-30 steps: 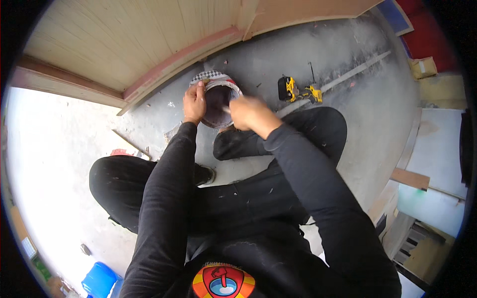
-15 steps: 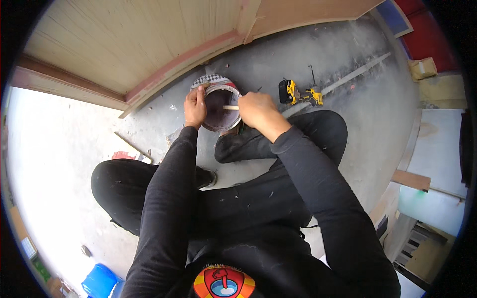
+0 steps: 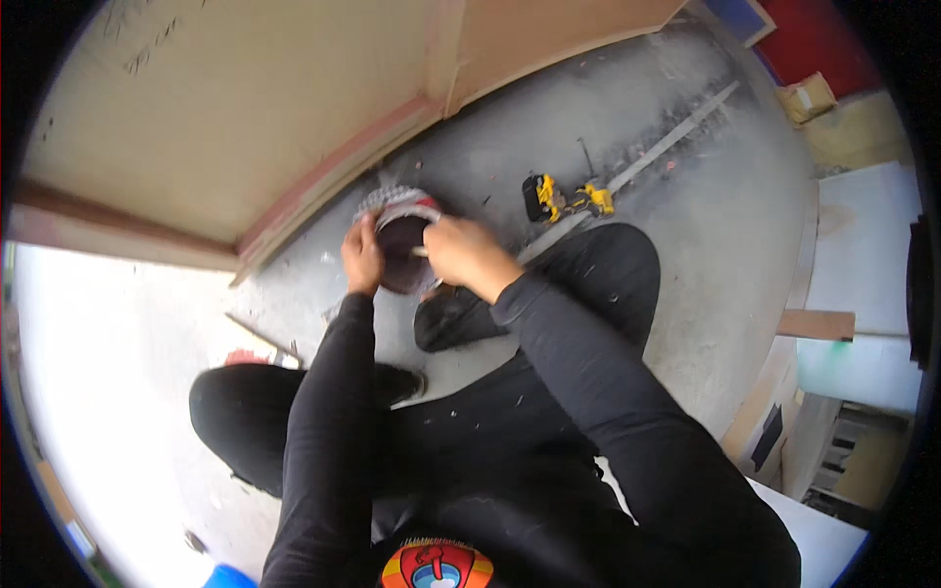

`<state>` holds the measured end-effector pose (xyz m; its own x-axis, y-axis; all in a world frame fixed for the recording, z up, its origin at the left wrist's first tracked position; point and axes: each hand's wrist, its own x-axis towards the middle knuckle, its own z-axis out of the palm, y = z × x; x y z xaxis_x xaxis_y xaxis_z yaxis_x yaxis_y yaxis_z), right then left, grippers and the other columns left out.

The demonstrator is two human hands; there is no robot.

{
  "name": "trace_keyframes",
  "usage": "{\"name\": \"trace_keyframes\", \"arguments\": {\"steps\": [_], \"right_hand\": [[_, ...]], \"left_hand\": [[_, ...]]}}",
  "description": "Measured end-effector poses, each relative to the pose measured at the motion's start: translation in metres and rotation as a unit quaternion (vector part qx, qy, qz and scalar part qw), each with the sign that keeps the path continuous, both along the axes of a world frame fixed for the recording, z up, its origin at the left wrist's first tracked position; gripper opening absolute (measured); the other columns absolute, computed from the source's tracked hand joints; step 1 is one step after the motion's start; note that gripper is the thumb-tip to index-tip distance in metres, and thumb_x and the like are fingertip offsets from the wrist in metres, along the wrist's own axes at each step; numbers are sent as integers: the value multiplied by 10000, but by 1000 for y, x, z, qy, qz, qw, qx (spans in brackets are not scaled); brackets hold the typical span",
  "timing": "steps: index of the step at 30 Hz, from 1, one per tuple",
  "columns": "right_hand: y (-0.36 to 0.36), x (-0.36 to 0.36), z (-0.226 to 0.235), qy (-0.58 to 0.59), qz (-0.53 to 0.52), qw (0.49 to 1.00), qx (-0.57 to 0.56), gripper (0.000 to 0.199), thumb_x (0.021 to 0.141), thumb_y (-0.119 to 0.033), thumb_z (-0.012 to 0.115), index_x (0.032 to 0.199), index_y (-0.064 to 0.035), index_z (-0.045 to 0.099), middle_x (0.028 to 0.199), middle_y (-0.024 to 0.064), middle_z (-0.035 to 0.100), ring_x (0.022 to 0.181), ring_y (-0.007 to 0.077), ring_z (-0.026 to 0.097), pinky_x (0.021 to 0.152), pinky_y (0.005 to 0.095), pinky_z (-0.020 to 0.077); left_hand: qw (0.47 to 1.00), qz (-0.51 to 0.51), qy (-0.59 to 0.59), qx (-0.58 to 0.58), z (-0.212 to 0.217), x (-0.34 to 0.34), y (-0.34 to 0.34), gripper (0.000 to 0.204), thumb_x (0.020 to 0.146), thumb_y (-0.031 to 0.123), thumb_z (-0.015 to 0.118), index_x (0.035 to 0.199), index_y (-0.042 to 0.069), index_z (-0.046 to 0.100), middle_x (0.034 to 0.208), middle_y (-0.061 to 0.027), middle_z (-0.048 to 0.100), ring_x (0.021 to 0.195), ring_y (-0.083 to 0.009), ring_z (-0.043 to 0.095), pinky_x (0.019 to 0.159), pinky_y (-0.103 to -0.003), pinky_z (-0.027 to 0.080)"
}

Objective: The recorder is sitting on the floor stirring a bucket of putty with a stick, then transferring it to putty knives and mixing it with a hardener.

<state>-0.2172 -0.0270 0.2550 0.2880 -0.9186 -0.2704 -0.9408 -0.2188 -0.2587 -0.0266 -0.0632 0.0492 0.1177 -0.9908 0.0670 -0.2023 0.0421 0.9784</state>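
Observation:
Between my feet stands a round paint can (image 3: 404, 213), its mouth tipped toward me and dark purplish-brown paint inside. My left hand (image 3: 363, 258) grips the left side of its rim, thumb up over the edge. At the right of the mouth, my right hand (image 3: 466, 253) is closed round a pale wooden stick (image 3: 420, 252), whose tip reaches in over the paint. That hand is slightly smeared by motion. Whether the stick's end is in the paint I cannot tell. A checkered, red-and-white patterned surface shows behind the rim.
A yellow-and-black cordless drill (image 3: 596, 199) lies on the grey floor, right of the can. Beyond it runs a long flat strip (image 3: 676, 137). A big wooden panel (image 3: 265, 108) rises close behind the can. Left of my foot lies a board scrap (image 3: 260, 345) with red on it.
The whole view has shifted, so the can and drill appear further left. My right hand has moved a little with the stick over the can's mouth; my left keeps its hold on the rim.

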Motion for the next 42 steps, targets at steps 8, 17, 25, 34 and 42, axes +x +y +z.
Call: {"name": "trace_keyframes", "arguments": {"steps": [8, 17, 25, 34, 42], "right_hand": [[5, -4, 7, 19, 18, 999, 36, 178, 837, -134, 715, 963, -36, 794, 1003, 187, 767, 932, 361, 757, 820, 452, 609], [8, -10, -3, -4, 15, 1000, -3, 181, 843, -145, 725, 970, -34, 792, 1031, 194, 760, 964, 355, 751, 829, 457, 604], [14, -3, -10, 5, 21, 1000, 10, 171, 863, -130, 701, 965, -31, 796, 1004, 181, 766, 962, 348, 752, 820, 451, 602], [16, -16, 10, 11, 30, 999, 41, 190, 847, -108, 710, 995, -16, 785, 1046, 199, 757, 965, 364, 749, 835, 457, 603], [6, -11, 12, 47, 66, 996, 33, 144, 819, -70, 689, 922, -24, 778, 1020, 194, 757, 944, 390, 742, 810, 470, 601]], "left_hand": [[1000, -19, -4, 20, 7, -3, 4, 470, 1119, 338, 439, 1233, -19, 722, 1106, -165, 756, 1061, -219, 676, 966, -347, 499], [998, -38, 34, 40, 3, 0, 4, 483, 1125, 341, 428, 1221, -28, 724, 1169, -148, 746, 1123, -208, 659, 1008, -333, 483], [999, -32, 33, 26, 0, -2, 4, 511, 1126, 358, 409, 1245, -47, 697, 1169, -165, 740, 1106, -234, 667, 1010, -347, 479], [998, -29, 51, 23, -5, 1, 6, 652, 1139, 419, 250, 1215, -42, 704, 1233, -186, 721, 1188, -318, 637, 1092, -396, 410], [995, -24, 92, 34, 8, -4, 11, 737, 1139, 483, 186, 1233, -42, 695, 1241, -166, 721, 1201, -305, 640, 1103, -385, 421]]}}
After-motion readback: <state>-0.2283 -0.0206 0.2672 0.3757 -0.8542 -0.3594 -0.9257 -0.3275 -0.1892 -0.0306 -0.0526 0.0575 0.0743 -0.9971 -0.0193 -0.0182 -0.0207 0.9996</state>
